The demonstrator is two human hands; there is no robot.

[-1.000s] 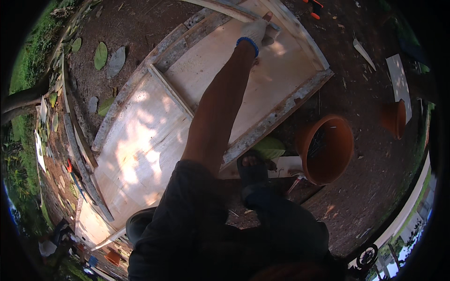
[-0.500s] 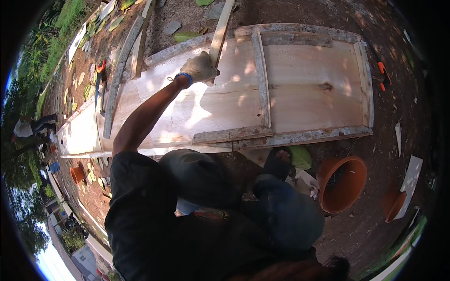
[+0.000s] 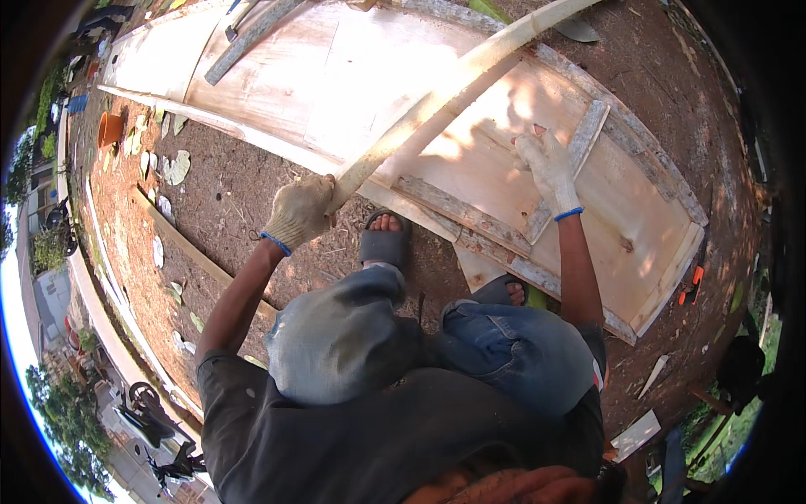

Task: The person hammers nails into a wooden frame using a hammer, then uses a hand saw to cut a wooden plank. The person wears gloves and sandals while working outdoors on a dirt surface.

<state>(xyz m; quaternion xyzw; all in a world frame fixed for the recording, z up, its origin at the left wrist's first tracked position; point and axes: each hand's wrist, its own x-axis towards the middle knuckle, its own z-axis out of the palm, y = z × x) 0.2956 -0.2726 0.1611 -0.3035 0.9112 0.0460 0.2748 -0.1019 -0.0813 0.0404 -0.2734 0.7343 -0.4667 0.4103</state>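
Gloved hands (image 3: 302, 207), wooden strip (image 3: 449, 88), plywood panel (image 3: 478, 160)

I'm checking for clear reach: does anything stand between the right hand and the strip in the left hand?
Nothing visible does: between the right hand and the strip's middle stretch, only the panel's bare surface shows beneath.

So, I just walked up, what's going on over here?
A person in work gloves is handling wood outdoors. Their left hand grips the near end of a long wooden strip, which slants away over a big framed wooden panel. The right hand is over the panel, near a crosspiece, with no grip on the strip. An orange-and-black tool lies on the ground past the panel's right end.
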